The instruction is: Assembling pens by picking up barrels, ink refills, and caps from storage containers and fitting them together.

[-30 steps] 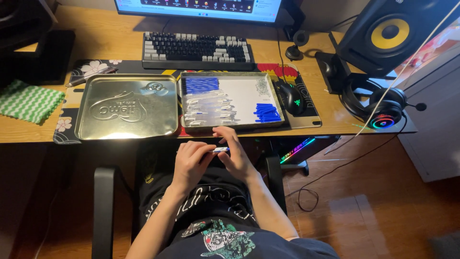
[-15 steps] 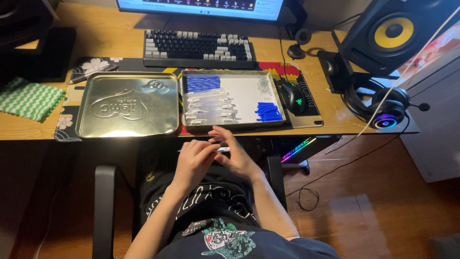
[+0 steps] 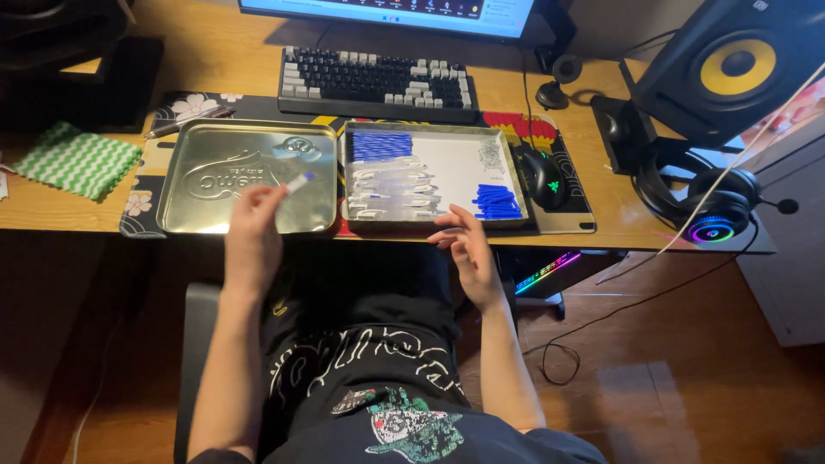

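My left hand point(image 3: 253, 232) holds a small white pen-like piece with a blue tip point(image 3: 300, 181) over the near right part of an empty silver metal tray point(image 3: 206, 176). My right hand point(image 3: 464, 243) hovers with fingers spread at the near edge of a second tray point(image 3: 507, 185). That tray holds several blue pieces at its far left point(image 3: 381, 144), clear tubes in the middle point(image 3: 391, 191) and a pile of blue caps point(image 3: 496, 202) at the near right. Nothing is in the right hand.
Both trays lie on a wooden desk point(image 3: 51, 202) with a keyboard point(image 3: 378, 83) behind them. A black mouse point(image 3: 545, 174) sits right of the trays, a green knitted cloth point(image 3: 77, 160) at the left. A speaker point(image 3: 730, 64) and headphones point(image 3: 713, 210) stand at the right.
My hands were together below the desk edge, working on a small piece. They have separated: the left hand carried the piece up over the silver tray, the right moved to the parts tray.
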